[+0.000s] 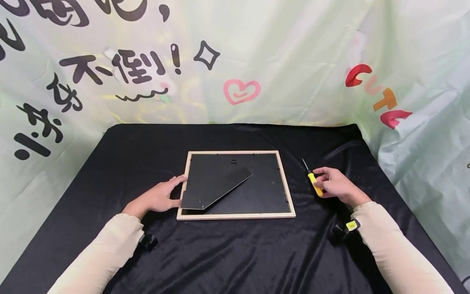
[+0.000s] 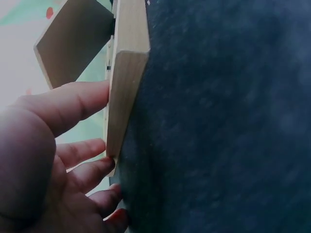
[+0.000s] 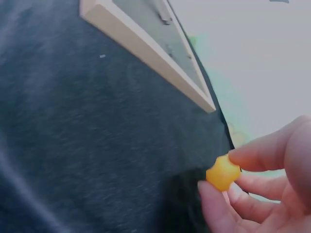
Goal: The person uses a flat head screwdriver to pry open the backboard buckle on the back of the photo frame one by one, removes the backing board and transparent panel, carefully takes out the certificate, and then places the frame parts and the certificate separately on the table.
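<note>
A picture frame [image 1: 235, 217] with a pale wood border lies face down on the black cloth. On its black backing [image 1: 264, 192] an angled easel leg [image 1: 216, 188] sticks up a little. My left hand [image 1: 158, 197] is at the frame's left edge, thumb and fingers spread and touching the wood [image 2: 127, 77]. Right of the frame, my right hand [image 1: 335, 183] pinches a screwdriver [image 1: 315, 184] by its yellow handle, the thin metal shaft pointing away from me. In the right wrist view only the orange-yellow handle end [image 3: 223, 173] shows between the fingers.
Black cloth [image 1: 235, 257] covers the table. Behind and on both sides hangs a pale curtain [image 1: 293, 61] with writing and a pink heart. Small metal tabs line the frame's inner edge. A tiny pale scrap [image 3: 102, 56] lies on the cloth near the frame.
</note>
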The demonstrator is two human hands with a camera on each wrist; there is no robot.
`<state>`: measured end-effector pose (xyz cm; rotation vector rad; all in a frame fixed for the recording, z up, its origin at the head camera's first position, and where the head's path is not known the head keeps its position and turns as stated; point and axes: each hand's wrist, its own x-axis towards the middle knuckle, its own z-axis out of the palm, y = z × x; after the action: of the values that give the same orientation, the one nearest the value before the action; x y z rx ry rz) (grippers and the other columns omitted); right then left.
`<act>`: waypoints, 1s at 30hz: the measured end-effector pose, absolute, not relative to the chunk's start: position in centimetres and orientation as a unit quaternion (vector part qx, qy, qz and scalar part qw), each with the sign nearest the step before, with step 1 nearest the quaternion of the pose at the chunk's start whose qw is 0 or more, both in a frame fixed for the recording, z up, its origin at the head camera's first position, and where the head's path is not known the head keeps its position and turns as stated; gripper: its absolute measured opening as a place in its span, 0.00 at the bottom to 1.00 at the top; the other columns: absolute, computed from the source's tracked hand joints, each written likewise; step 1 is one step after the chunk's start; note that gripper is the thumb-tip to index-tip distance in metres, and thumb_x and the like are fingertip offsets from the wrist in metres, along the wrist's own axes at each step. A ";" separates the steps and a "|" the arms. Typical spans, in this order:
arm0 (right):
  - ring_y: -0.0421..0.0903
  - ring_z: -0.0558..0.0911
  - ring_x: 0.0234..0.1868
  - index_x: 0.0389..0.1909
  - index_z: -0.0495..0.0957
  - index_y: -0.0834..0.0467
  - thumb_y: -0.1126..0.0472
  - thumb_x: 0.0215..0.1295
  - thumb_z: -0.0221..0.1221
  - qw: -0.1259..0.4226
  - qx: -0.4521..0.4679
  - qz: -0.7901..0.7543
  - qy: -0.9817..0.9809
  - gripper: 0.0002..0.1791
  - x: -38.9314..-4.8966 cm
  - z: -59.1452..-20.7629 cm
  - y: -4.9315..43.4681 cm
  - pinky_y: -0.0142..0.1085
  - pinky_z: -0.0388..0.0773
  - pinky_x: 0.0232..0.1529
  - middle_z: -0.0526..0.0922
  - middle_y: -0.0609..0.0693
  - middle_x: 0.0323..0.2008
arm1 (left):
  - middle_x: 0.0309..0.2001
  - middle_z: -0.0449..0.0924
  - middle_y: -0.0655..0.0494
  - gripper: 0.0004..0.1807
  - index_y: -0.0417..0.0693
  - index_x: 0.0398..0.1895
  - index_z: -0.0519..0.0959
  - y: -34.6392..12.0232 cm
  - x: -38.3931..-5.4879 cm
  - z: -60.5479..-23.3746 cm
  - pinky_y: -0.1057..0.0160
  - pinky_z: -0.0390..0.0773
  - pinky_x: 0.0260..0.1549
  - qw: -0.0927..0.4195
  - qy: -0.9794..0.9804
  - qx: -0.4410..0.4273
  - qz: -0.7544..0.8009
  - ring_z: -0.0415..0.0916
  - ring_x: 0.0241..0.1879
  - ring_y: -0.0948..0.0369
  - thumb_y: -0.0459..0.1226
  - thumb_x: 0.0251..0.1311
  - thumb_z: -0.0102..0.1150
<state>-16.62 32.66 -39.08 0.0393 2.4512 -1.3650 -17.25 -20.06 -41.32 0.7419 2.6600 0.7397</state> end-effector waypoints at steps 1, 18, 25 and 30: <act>0.43 0.77 0.32 0.65 0.55 0.77 0.71 0.66 0.52 0.179 0.013 -0.496 0.850 0.29 -16.8 -38.9 32.7 0.39 0.82 0.32 0.73 0.58 0.40 | 0.69 0.61 0.36 0.41 0.35 0.68 0.63 -20.1 -17.3 -41.2 0.40 0.58 0.63 0.138 0.922 0.259 0.251 0.54 0.68 0.35 0.44 0.56 0.67; 0.46 0.83 0.39 0.58 0.57 0.67 0.73 0.70 0.45 0.313 0.004 -0.667 0.676 0.18 -19.0 -38.2 32.1 0.37 0.79 0.39 0.81 0.51 0.43 | 0.60 0.72 0.37 0.37 0.34 0.64 0.69 -19.8 -18.6 -39.5 0.45 0.66 0.59 0.141 0.936 0.270 0.176 0.69 0.61 0.42 0.42 0.53 0.69; 0.49 0.84 0.39 0.57 0.57 0.65 0.73 0.71 0.42 0.318 0.020 -0.681 0.659 0.15 -19.7 -38.1 31.4 0.40 0.80 0.42 0.76 0.56 0.41 | 0.62 0.71 0.38 0.33 0.34 0.64 0.70 -19.1 -19.0 -39.5 0.45 0.66 0.60 0.153 0.940 0.261 0.156 0.68 0.62 0.42 0.40 0.58 0.66; 0.47 0.83 0.38 0.56 0.57 0.65 0.74 0.71 0.41 0.322 0.003 -0.675 0.664 0.15 -20.3 -38.1 30.7 0.39 0.80 0.40 0.77 0.56 0.42 | 0.61 0.72 0.37 0.30 0.34 0.63 0.71 -18.6 -19.2 -39.3 0.46 0.66 0.60 0.141 0.945 0.259 0.143 0.68 0.61 0.42 0.38 0.59 0.64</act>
<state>-20.27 30.68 -38.12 0.0085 1.7437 -1.7730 -19.25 -18.63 -39.29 0.7464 2.7278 0.4136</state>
